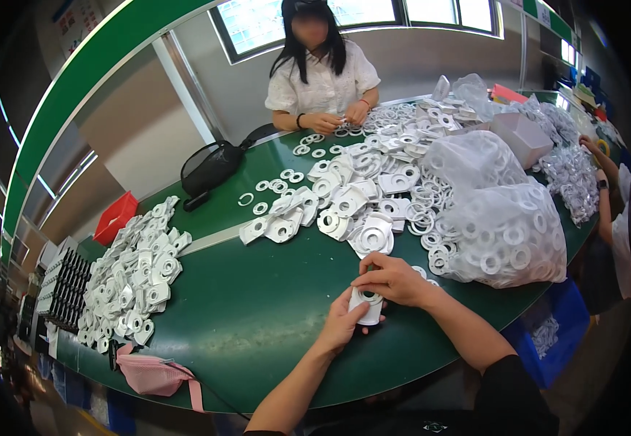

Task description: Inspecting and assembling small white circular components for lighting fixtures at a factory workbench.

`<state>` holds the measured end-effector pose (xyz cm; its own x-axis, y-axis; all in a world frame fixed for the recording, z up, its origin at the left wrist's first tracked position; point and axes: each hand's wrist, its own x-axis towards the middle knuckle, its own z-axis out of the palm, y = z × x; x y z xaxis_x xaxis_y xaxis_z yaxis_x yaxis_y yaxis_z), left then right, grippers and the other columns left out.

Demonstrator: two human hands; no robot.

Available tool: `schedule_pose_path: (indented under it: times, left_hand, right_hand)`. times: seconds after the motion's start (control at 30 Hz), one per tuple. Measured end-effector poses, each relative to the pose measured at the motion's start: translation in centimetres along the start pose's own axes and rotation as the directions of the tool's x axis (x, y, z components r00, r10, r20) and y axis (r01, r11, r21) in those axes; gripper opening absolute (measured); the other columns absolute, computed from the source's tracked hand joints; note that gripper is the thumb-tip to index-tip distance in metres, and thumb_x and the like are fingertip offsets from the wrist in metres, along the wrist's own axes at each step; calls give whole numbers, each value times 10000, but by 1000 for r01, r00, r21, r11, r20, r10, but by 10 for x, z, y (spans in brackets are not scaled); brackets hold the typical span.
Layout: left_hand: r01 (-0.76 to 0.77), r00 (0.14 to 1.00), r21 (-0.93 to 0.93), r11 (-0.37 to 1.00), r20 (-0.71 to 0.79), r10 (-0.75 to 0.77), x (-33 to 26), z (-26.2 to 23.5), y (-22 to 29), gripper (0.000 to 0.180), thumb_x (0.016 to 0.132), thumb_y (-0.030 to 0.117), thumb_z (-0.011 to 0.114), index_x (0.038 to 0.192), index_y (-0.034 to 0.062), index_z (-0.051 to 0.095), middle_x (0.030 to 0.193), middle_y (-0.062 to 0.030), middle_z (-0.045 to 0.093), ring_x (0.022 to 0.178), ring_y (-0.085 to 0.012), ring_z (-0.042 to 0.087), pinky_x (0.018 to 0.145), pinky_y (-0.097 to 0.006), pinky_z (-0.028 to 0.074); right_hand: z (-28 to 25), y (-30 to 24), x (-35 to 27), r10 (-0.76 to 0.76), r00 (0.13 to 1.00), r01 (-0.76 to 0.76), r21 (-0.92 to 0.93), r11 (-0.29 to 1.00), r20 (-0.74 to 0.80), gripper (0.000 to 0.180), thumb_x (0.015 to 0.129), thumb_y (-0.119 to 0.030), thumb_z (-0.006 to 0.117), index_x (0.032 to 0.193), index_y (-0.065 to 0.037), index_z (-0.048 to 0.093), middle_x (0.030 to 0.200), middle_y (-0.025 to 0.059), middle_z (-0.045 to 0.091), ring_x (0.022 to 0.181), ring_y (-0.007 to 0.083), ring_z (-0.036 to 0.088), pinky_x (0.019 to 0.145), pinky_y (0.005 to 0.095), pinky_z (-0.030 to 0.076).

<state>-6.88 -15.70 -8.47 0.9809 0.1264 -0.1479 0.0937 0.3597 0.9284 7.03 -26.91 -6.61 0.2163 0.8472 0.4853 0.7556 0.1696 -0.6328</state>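
Observation:
My left hand point(339, 321) is closed around a flat white plastic part point(371, 315) with a round hole at its upper end, held a little above the table. Over that end, my right hand point(397, 280) has its thumb and fingers pinched on a white ring point(367, 289) around the hole. The fingers partly cover it, and I cannot tell whether the ring is separate from the part. Just beyond my hands lies a heap of similar white parts point(344, 203), mixed with loose white rings point(422, 216).
A clear bag of rings point(508, 240) stands at right on the green table point(257, 291). At left are another pile of parts point(130, 276), black racks point(61, 291), a red bin point(116, 218) and a pink pouch point(152, 374). A co-worker point(323, 80) sits opposite; another person's arm point(604, 189) reaches in at right.

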Motion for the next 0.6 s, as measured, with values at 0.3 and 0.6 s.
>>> schedule_pose_path:
  times: [0.3, 0.6]
  left_hand:
    - [-276, 936, 566, 777, -24, 351, -2, -9, -8, 434, 838, 153, 573, 1245, 58, 452, 864, -41, 604, 631, -77, 539, 497, -222, 431]
    - [-144, 907, 760, 634, -154, 392, 1, -16, -7, 285, 896, 256, 456, 800, 0, 537, 706, -181, 566, 633, -310, 555, 580, -382, 405]
  right_hand:
    - [-7, 2, 4, 362, 926, -374, 390, 842, 106, 89, 825, -84, 601, 839, -8, 646, 747, 32, 610, 681, 76, 555, 603, 217, 433]
    - [8, -9, 4, 293, 947, -305, 72, 950, 134, 83, 816, -94, 575, 815, -13, 560, 718, 114, 572, 651, 215, 558, 608, 295, 435]
